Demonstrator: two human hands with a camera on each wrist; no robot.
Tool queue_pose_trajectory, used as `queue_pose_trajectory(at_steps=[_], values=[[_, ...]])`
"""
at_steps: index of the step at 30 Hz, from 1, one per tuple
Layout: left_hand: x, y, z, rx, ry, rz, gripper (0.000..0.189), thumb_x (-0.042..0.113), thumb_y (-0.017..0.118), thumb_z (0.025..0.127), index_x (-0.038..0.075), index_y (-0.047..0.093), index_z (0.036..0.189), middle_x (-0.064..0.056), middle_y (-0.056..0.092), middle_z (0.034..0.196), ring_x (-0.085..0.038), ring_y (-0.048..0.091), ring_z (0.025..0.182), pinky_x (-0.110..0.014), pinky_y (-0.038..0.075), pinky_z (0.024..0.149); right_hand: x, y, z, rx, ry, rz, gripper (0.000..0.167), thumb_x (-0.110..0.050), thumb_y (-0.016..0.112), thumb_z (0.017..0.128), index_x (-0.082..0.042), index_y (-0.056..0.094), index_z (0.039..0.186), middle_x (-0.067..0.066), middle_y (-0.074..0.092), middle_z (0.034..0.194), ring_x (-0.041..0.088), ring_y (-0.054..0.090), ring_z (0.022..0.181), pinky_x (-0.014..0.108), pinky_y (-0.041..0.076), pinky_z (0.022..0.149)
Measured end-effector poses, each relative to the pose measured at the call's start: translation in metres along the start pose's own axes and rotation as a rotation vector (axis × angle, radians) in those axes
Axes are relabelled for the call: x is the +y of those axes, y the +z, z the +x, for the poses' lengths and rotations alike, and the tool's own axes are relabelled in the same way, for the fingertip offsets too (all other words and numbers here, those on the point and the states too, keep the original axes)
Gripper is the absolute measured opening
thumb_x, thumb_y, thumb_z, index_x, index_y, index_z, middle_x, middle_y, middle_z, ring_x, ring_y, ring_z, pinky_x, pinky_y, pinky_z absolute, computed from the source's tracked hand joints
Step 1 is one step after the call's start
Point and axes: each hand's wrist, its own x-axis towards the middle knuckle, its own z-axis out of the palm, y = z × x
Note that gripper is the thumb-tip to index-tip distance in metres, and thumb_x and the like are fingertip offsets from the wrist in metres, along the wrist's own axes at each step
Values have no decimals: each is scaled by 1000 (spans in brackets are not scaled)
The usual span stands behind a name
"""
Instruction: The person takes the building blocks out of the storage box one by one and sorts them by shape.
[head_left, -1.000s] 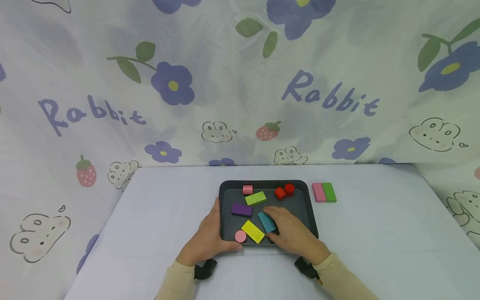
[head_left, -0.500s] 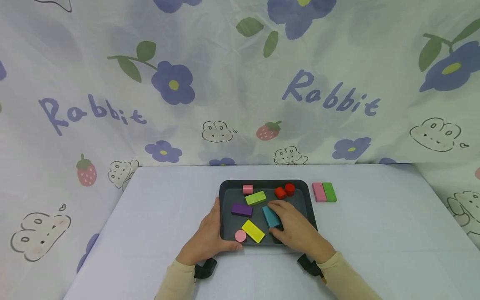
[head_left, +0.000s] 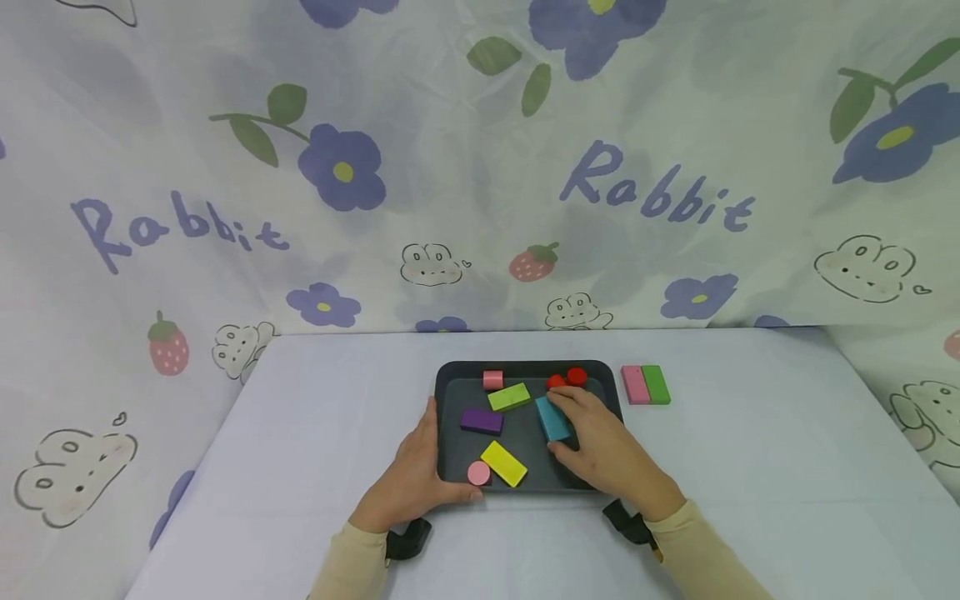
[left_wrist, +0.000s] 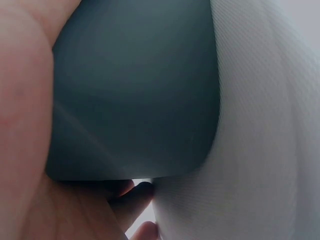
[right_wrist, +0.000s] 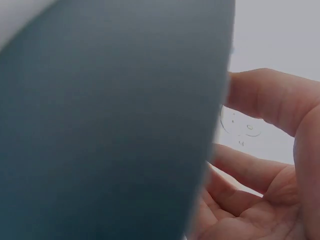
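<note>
My left hand (head_left: 408,475) holds the near left corner of a dark grey tray (head_left: 461,367), fingers along its left side and thumb at the near edge. In the left wrist view the tray's dark outer wall (left_wrist: 135,100) lies against that hand. Inside the tray, my right hand (head_left: 609,446) pinches a blue rectangular block (head_left: 552,419) between thumb and fingers. Just beyond those fingertips are two red cylinders (head_left: 577,377), one partly covered. The tray's wall (right_wrist: 110,120) blocks the blue block from the right wrist view.
Also in the tray are a purple block (head_left: 482,422), a lime green block (head_left: 509,397), a yellow block (head_left: 504,464), a pink round piece (head_left: 478,473) and a pink cylinder (head_left: 492,380). Right of it, a pink block (head_left: 635,385) and a green block (head_left: 656,385) lie side by side on the white table.
My right hand has moved the blue block to the right and away from me within the tray, towards the red cylinders. The left hand has stayed at the tray's corner.
</note>
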Motion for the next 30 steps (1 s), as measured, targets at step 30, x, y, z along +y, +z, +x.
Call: queue_pose_trajectory(at_steps=[30], values=[[-1,0,0,-3,9,-12,148,56,90,66,-3,-9,158,-19,1,167,-42,17,150,-59,22,117,26,-33,0,76,82,32,64,-12,75,87,5,49,143,18,46,147,34,53,124,50,51,97]])
